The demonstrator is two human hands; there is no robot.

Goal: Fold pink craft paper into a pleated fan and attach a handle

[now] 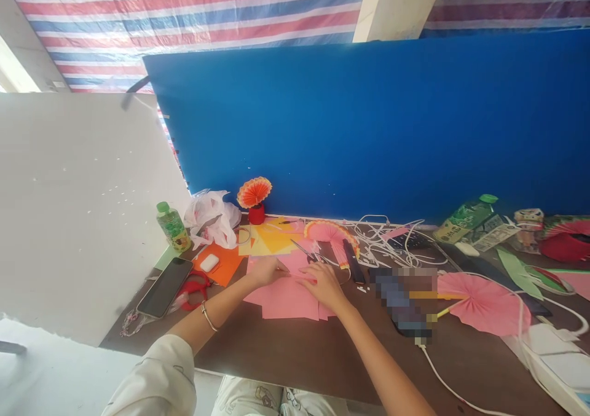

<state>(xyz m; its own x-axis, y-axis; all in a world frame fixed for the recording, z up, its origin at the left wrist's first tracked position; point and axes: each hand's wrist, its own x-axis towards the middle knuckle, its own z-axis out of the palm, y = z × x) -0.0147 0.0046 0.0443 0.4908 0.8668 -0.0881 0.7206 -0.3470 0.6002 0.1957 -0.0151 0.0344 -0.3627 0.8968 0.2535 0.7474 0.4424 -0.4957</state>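
Note:
Both hands work over pink paper sheets (288, 305) spread on the dark desk. My left hand (268, 272) pinches the left end of a narrow folded strip of pink paper (295, 274). At the strip's other end, my right hand (320, 281) has its fingers closed on the paper. Just behind the hands lie scissors (304, 249), their handles partly hidden. Beyond them is a pleated pink paper fan (329, 231) with an orange-yellow edge. Yellow paper sheets (271, 235) lie to its left.
Left are a phone (166, 287), a red-handled tool (196, 290), a white earphone case (209, 262), a green bottle (174, 225) and a plastic bag (214, 213). White cables (391, 244) tangle at the back. Right lies another pink fan (488, 302). A blue panel (359, 127) borders the desk.

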